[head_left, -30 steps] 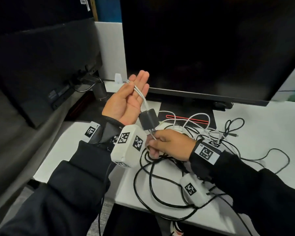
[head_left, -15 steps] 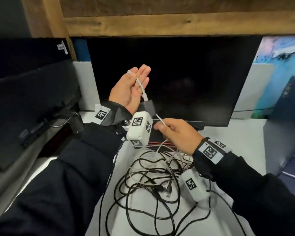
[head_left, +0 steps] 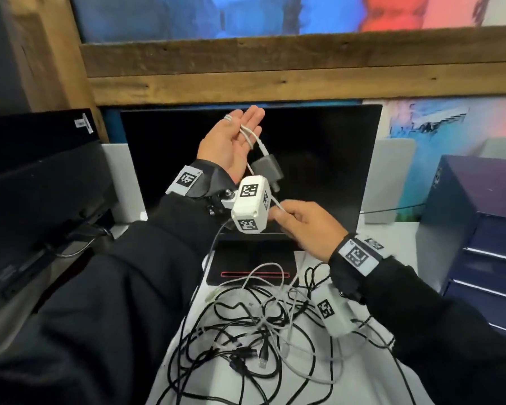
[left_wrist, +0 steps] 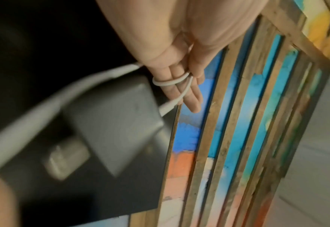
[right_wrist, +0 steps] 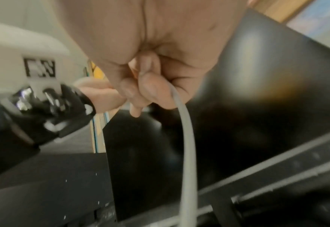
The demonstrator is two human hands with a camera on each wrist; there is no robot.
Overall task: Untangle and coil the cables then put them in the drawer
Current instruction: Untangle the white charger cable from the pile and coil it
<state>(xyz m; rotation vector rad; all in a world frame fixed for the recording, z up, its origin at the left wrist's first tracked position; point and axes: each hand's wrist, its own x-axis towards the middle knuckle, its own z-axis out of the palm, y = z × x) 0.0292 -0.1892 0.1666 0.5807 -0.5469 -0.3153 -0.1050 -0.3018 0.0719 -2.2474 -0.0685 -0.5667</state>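
Two hands show: the left hand (head_left: pixel 231 144) and the right hand (head_left: pixel 304 226); two white wrist cameras (head_left: pixel 250 209) ride the forearms; one white cable (head_left: pixel 253 140) loops the left fingers (left_wrist: pixel 181 86), twice as far as can be told; one grey adapter (head_left: pixel 268 169) hangs from it; one tangle (head_left: pixel 257 334) of black and white cables lies on the desk (head_left: pixel 360 381), too knotted to count; two dark monitors (head_left: pixel 319 159) stand behind; one blue drawer unit (head_left: pixel 485 229) shows several drawer fronts.

no text can be read.
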